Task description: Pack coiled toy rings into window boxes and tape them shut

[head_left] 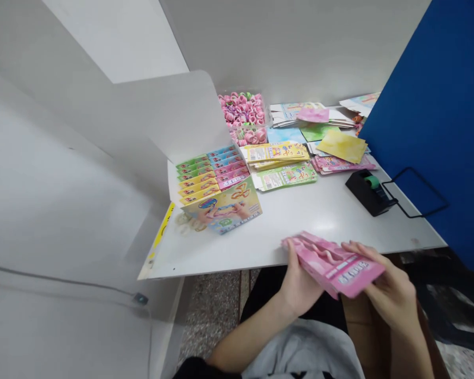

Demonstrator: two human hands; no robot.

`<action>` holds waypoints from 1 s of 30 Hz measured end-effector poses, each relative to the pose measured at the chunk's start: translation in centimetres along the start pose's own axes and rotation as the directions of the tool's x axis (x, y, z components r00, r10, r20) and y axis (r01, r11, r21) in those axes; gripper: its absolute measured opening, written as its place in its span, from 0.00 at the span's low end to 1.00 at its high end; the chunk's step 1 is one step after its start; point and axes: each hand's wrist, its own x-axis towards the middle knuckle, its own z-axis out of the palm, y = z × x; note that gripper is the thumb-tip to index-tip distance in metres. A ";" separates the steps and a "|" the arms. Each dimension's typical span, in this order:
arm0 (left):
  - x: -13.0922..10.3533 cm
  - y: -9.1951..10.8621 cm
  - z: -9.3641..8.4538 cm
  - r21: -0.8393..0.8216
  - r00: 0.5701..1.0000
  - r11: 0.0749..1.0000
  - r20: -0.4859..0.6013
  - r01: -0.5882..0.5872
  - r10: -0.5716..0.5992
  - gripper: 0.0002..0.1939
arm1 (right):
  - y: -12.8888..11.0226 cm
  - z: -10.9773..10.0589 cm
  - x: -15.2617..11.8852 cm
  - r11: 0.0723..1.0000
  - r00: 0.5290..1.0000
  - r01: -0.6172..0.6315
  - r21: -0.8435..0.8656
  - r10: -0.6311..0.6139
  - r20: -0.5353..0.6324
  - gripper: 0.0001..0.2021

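Observation:
A pink box [332, 263] is held between my two hands over the table's front edge, tilted and slightly blurred. My left hand [300, 281] grips its left side, thumb on top. Around its right end is my right hand [387, 281], with some fingers hidden beneath. To the left, an open display carton [231, 208] holds rows of green, blue, yellow and pink boxes [213, 176]. Behind it sits a clear container of pink curled pieces [243, 113]. Flat yellow packages [276, 151] and green packages [288, 176] lie in stacks beside the carton.
A black tape dispenser [371, 192] with green tape stands at the right, near a black wire stand [422, 195] and a blue partition [438, 116]. Yellow cards [343, 146] and more flat packages [300, 111] lie at the back. A cable [63, 276] runs at the left.

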 end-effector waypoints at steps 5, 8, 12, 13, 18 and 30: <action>-2.4 0.2 -0.7 0.417 0.976 0.905 0.152 0.081 -0.157 0.34 | -0.2 0.4 2.2 0.998 0.978 -0.051 0.035 0.057 -0.199 0.22; -3.6 2.1 -1.2 0.652 0.968 0.720 0.090 -0.236 0.235 0.21 | -0.1 0.9 2.9 0.984 0.979 -0.148 0.103 0.160 -0.123 0.29; -3.2 3.6 -2.1 0.807 0.748 0.409 0.060 -0.426 0.661 0.25 | -0.3 2.4 3.1 0.975 0.978 -0.207 0.084 0.204 0.044 0.23; -2.9 3.6 -2.3 0.817 0.795 0.431 0.056 -0.384 0.604 0.30 | -0.4 2.8 3.1 0.976 0.975 -0.210 0.066 0.204 0.088 0.19; -2.3 2.8 -3.2 0.802 0.926 0.571 -0.064 -0.174 0.372 0.24 | -0.8 3.7 3.7 0.980 0.949 -0.197 -0.003 0.192 0.249 0.10; -2.6 0.2 -4.7 0.734 0.907 0.654 -0.133 -0.181 0.401 0.40 | 0.7 2.7 3.0 0.963 0.885 -0.259 -0.078 0.269 0.381 0.13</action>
